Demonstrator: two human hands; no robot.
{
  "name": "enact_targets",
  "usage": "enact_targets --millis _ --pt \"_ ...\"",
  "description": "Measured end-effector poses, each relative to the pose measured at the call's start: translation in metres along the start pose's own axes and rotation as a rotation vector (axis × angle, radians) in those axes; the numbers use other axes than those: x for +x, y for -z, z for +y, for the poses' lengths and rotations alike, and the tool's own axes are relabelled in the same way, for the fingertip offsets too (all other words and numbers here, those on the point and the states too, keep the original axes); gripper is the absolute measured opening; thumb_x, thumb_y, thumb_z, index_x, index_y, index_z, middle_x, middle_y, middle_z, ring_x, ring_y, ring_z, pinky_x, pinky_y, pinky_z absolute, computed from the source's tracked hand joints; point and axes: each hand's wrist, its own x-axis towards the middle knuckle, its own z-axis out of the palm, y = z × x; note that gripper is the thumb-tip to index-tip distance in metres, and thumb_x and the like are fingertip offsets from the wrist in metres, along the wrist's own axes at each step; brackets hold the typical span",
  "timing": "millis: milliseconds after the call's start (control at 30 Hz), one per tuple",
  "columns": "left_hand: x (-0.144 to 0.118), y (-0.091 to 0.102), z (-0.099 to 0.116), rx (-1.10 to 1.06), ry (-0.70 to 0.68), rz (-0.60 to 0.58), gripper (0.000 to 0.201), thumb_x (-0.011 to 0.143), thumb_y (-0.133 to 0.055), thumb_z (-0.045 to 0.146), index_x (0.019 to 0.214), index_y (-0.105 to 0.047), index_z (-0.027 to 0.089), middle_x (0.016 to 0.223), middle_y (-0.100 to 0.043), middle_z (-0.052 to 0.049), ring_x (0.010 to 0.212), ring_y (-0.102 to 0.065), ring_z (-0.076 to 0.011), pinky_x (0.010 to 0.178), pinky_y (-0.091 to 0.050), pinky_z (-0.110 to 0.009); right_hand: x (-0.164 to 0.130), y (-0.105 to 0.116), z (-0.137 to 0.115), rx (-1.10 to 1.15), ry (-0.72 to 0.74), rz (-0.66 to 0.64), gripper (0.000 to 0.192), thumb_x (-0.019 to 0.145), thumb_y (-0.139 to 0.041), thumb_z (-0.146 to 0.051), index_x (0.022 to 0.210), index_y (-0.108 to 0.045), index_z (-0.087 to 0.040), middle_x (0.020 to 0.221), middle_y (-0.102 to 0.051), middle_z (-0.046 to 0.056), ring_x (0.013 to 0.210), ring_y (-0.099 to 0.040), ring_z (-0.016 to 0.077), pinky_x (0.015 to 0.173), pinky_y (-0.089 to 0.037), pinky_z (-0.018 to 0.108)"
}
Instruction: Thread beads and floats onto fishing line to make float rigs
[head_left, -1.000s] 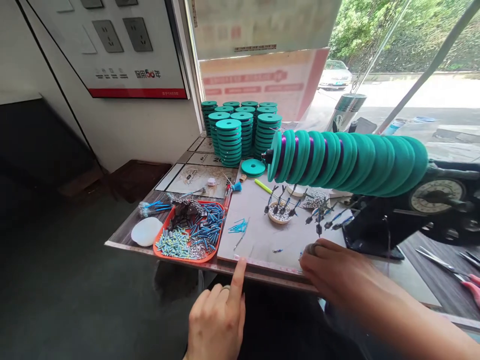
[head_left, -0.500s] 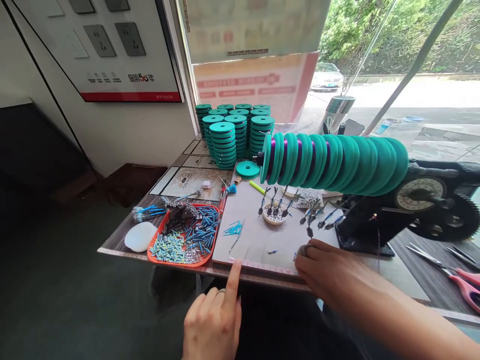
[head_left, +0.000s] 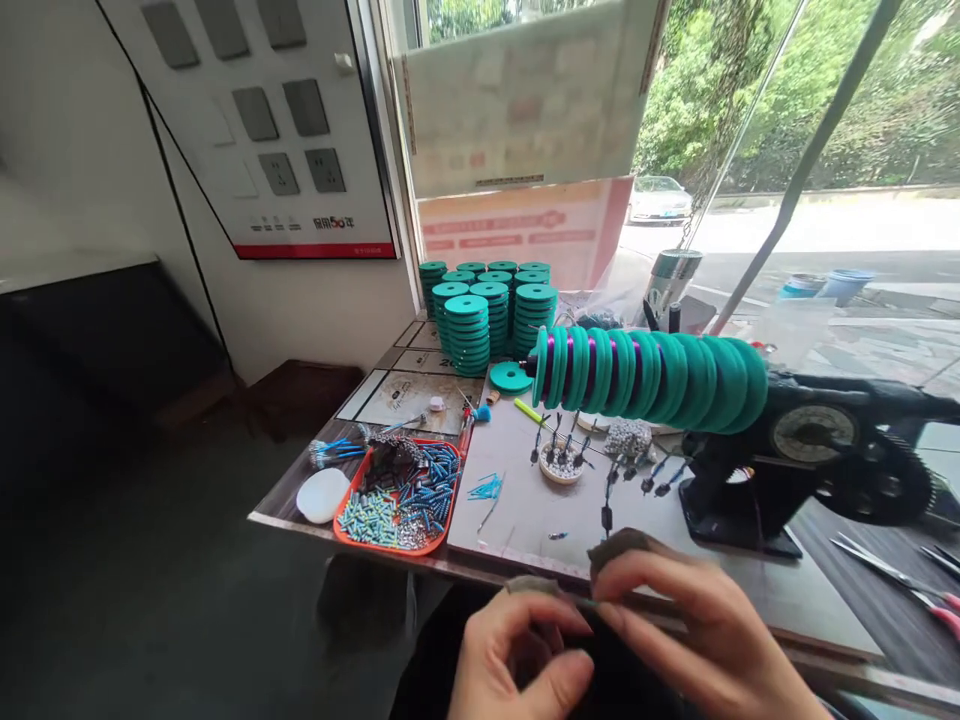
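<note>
My left hand [head_left: 517, 650] and my right hand [head_left: 690, 620] meet just in front of the table's near edge [head_left: 480, 568]. Their fingertips pinch a thin small piece [head_left: 589, 601] between them; what it is I cannot make out. Brownish covers sit on a left fingertip and on the right thumb. Beyond the hands lies a pale mat [head_left: 525, 500] with a small bowl of float-like pieces [head_left: 561, 462] and loose blue sticks [head_left: 486, 488].
A black winding machine [head_left: 810, 460] at the right carries a row of green spools [head_left: 652, 370]. Stacked green spools [head_left: 487, 310] stand at the back. An orange tray of beads [head_left: 401, 495] and a white dish [head_left: 322, 495] sit left. Scissors [head_left: 900, 570] lie far right.
My left hand has stopped pointing at the table edge and my right hand has left the mat. Both pulled back toward me and came together. The view tilted up.
</note>
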Motion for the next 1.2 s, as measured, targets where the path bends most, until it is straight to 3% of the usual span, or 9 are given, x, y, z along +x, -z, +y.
enact_targets --millis 33,100,233,433,700,867,1000,1100,1200 --pt "0.004 -0.008 -0.006 -0.175 0.032 0.099 0.023 0.063 -0.076 0.041 0.075 -0.073 0.022 0.066 -0.066 -0.002 0.061 -0.056 -0.0138 0.057 -0.043 -0.02 -0.001 -0.004 -0.002 0.022 0.006 0.013 0.012 0.084 -0.056 -0.03 0.075 -0.062 -0.023 0.069 -0.067 -0.004 0.065 -0.062 0.0124 0.059 -0.044 0.019" --pt "0.01 -0.02 -0.015 -0.413 0.063 0.148 0.025 0.058 -0.08 0.042 0.07 -0.073 0.021 0.066 -0.065 -0.001 0.063 -0.057 -0.0133 0.061 -0.043 -0.02 0.0 -0.01 -0.006 0.056 0.013 0.005 0.013 0.083 -0.056 -0.029 0.074 -0.062 -0.022 0.068 -0.066 -0.004 0.063 -0.062 0.012 0.059 -0.044 0.019" --pt "0.011 -0.03 -0.014 -0.592 0.086 0.195 0.021 0.055 -0.083 0.036 0.061 -0.071 0.02 0.064 -0.065 0.0 0.061 -0.054 -0.0106 0.063 -0.041 -0.02 0.003 -0.013 -0.009 0.06 0.01 -0.044 0.015 0.084 -0.055 -0.027 0.073 -0.062 -0.02 0.068 -0.067 -0.003 0.064 -0.062 0.0124 0.061 -0.045 0.019" --pt "0.01 -0.029 -0.011 -0.594 0.093 0.186 0.024 0.057 -0.082 0.036 0.062 -0.068 0.018 0.065 -0.062 0.001 0.055 -0.046 -0.0071 0.057 -0.037 -0.018 0.004 -0.014 -0.007 -0.061 0.029 -0.099 0.015 0.085 -0.053 -0.024 0.074 -0.061 -0.02 0.068 -0.066 -0.001 0.063 -0.06 0.0134 0.062 -0.047 0.022" --pt "0.012 -0.03 -0.017 -0.739 0.248 0.156 0.028 0.057 -0.083 0.034 0.063 -0.064 0.015 0.061 -0.055 0.002 0.054 -0.044 -0.0064 0.052 -0.034 -0.017 0.012 -0.004 -0.011 -0.482 0.189 -0.206 0.016 0.077 -0.063 -0.006 0.08 -0.063 -0.022 0.079 -0.066 0.001 0.076 -0.058 0.0196 0.067 -0.046 0.028" --pt "0.011 -0.027 -0.012 -0.686 0.284 0.148 0.029 0.059 -0.082 0.035 0.064 -0.062 0.014 0.062 -0.056 0.002 0.055 -0.045 -0.0067 0.054 -0.035 -0.018 0.016 0.0 -0.014 -0.459 0.159 -0.259 0.018 0.079 -0.059 -0.003 0.071 -0.06 -0.02 0.068 -0.06 0.001 0.072 -0.053 0.019 0.061 -0.041 0.025" --pt "0.012 -0.021 -0.005 -0.602 0.302 0.009 0.033 0.061 -0.08 0.038 0.06 -0.058 0.013 0.053 -0.053 0.003 0.051 -0.042 -0.0064 0.053 -0.031 -0.019 0.016 0.001 -0.015 -0.432 0.172 -0.293 0.019 0.077 -0.062 -0.004 0.069 -0.06 -0.022 0.069 -0.06 0.0 0.074 -0.052 0.0184 0.065 -0.038 0.025" --pt "0.013 -0.017 -0.002 -0.594 0.331 -0.039 0.034 0.059 -0.081 0.038 0.062 -0.058 0.013 0.052 -0.053 0.002 0.052 -0.043 -0.0069 0.055 -0.031 -0.02 0.016 0.0 -0.015 -0.45 0.235 -0.263 0.021 0.076 -0.062 -0.003 0.067 -0.059 -0.021 0.065 -0.059 0.0 0.072 -0.05 0.0177 0.065 -0.037 0.025" --pt "0.013 -0.018 -0.002 -0.627 0.344 -0.007 0.034 0.055 -0.084 0.036 0.06 -0.059 0.013 0.05 -0.054 0.003 0.051 -0.043 -0.0069 0.055 -0.031 -0.019 0.017 -0.001 -0.015 -0.46 0.27 -0.216 0.022 0.076 -0.061 -0.003 0.064 -0.058 -0.021 0.059 -0.056 -0.001 0.068 -0.05 0.0171 0.065 -0.037 0.026"
